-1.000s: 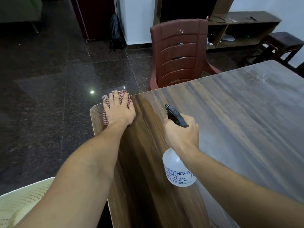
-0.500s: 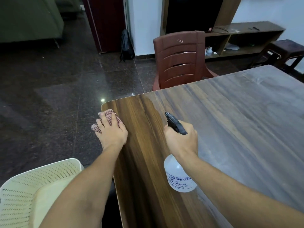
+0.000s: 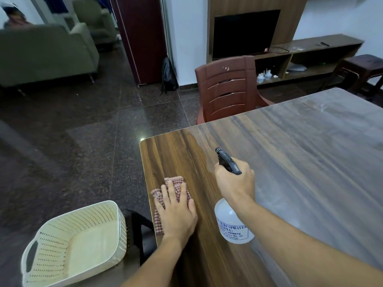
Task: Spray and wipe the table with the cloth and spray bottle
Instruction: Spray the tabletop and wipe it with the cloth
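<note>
Checked red-and-white cloth (image 3: 175,180) lies at lower centre of the frame, on the left side of the dark wood-grain table (image 3: 300,172). Its left side reaches the table's edge. Left of it, in the lower left corner, a cream perforated plastic basket (image 3: 62,230) sits off the table. The left hand (image 3: 176,216) lies flat on the cloth, fingers straight and spread, pressing it down.

Right of that, and apart from it, the right hand (image 3: 235,183) is wrapped round the neck of a clear plastic spray bottle (image 3: 230,222) with a black trigger head, the nozzle pointing up-frame. Whether its base rests on the wood I cannot tell.

The strip around the cloth looks dark and glossy. From the bottle rightward the surface looks pale and hazy, so most of the wiping probably lies ahead.

To do this step well, keep the palm flat so the whole cloth bears down. Run long overlapping strokes along the grain, working rightward into the haze. Aim the mist low onto the wood just ahead of the cloth, not onto the wiping hand.
</note>
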